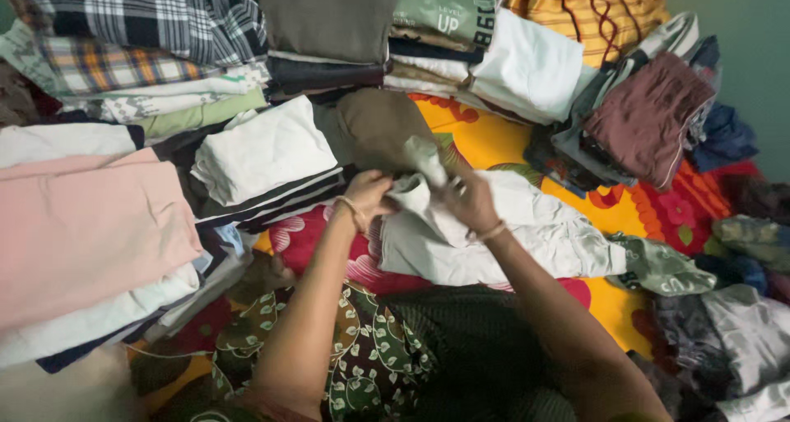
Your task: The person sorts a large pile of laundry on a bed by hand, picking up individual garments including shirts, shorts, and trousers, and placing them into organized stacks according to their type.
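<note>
No packages, labels, signs or screens visible; only clothing piles.

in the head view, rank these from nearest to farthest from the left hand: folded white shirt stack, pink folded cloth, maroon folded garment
1. The folded white shirt stack, just up and left of the left hand.
2. The pink folded cloth, farther out on the left side.
3. The maroon folded garment, across on the upper right, beyond the right hand.

Shirt [527, 233] in hands: white. Bedsheet [494, 142]: yellow w/ red flowers. Folded cloth [82, 233] at left: pink. Top-left shirt [156, 15]: black & white checks. Shorts [642, 118]: brown. Dress [362, 364]: green w/ leaves.
</note>
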